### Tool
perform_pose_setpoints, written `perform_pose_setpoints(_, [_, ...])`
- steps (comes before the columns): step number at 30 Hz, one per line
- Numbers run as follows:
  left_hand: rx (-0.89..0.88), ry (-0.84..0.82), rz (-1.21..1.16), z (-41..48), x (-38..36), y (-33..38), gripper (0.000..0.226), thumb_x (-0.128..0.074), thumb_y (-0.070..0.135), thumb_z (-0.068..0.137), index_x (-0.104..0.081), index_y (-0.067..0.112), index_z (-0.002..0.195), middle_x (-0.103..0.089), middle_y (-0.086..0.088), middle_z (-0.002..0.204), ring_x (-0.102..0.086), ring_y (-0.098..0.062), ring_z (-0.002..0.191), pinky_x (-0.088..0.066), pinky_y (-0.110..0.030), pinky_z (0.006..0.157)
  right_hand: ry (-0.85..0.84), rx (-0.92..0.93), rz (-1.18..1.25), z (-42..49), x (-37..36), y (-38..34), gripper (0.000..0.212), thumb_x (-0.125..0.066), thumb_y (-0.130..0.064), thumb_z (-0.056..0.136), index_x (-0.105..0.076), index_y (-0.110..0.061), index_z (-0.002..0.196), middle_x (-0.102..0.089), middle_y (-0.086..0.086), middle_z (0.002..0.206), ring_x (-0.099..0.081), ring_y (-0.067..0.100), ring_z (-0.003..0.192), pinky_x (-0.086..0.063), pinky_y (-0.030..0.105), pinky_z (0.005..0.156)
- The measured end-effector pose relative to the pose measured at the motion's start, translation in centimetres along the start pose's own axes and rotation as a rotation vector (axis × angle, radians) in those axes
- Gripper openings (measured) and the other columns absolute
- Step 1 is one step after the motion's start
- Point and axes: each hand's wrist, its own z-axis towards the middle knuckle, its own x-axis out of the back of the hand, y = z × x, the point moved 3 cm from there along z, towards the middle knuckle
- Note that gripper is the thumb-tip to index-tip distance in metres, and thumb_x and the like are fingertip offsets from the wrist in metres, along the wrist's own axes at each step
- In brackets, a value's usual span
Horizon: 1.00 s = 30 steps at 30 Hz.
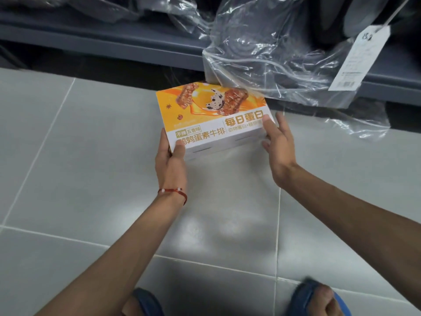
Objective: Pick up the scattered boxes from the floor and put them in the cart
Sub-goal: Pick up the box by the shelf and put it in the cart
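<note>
An orange and white snack box (211, 115) with printed food pictures and large characters is held just above the grey tiled floor, in front of a low shelf. My left hand (170, 163) grips its near left corner, thumb on the top face. My right hand (276, 147) holds the right end, thumb on top and fingers along the side. A second white box seems to lie directly under it, stacked. No cart is in view.
A grey metal shelf (114, 39) runs across the back, holding dark goods in clear plastic bags (273, 53), one with a white price tag (362, 58). The bags overhang the box's far right corner. My feet in blue sandals (316, 297) stand on the tiles below.
</note>
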Motion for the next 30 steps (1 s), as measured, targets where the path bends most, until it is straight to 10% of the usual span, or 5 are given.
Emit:
perform_pose_setpoints(14, [0.09, 0.059, -0.006, -2.3, 3.8, -1.1, 0.041, -0.053, 0.013, 0.082, -0.063, 0.021, 0.121, -0.07, 0.004, 0.114, -0.064, -0.015, 0.103, -0.043, -0.031, 0.086, 0.138, -0.016, -0.121, -6.9, 1.1, 3.0, 0.02, -0.064, -0.03, 0.101, -0.057, -0.017, 0.112, -0.064, -0.012, 0.101, -0.062, 0.005, 0.093, -0.044, 0.016, 0.074])
perform_pose_setpoints(24, [0.271, -0.128, 0.27, 3.6, 2.5, 1.9, 0.05, -0.055, 0.063, 0.089, -0.065, 0.024, 0.118, -0.075, 0.0, 0.107, -0.073, -0.021, 0.088, -0.057, -0.037, 0.081, 0.003, -0.121, -0.295, -2.0, -0.1, -0.4, 0.066, -0.041, -0.072, 0.095, -0.069, -0.019, 0.121, -0.079, 0.0, 0.105, -0.077, 0.019, 0.094, -0.058, 0.04, 0.092])
perform_pose_setpoints(30, [0.361, -0.111, 0.225, 1.5, 1.7, 2.0, 0.04, -0.055, 0.063, 0.09, -0.059, 0.027, 0.106, -0.072, 0.001, 0.099, -0.074, -0.021, 0.086, -0.06, -0.045, 0.081, -0.04, -0.158, -0.292, -2.9, 0.3, -0.5, 0.045, -0.051, -0.058, 0.102, -0.068, -0.019, 0.117, -0.08, -0.003, 0.093, -0.077, 0.008, 0.069, -0.055, 0.015, 0.055])
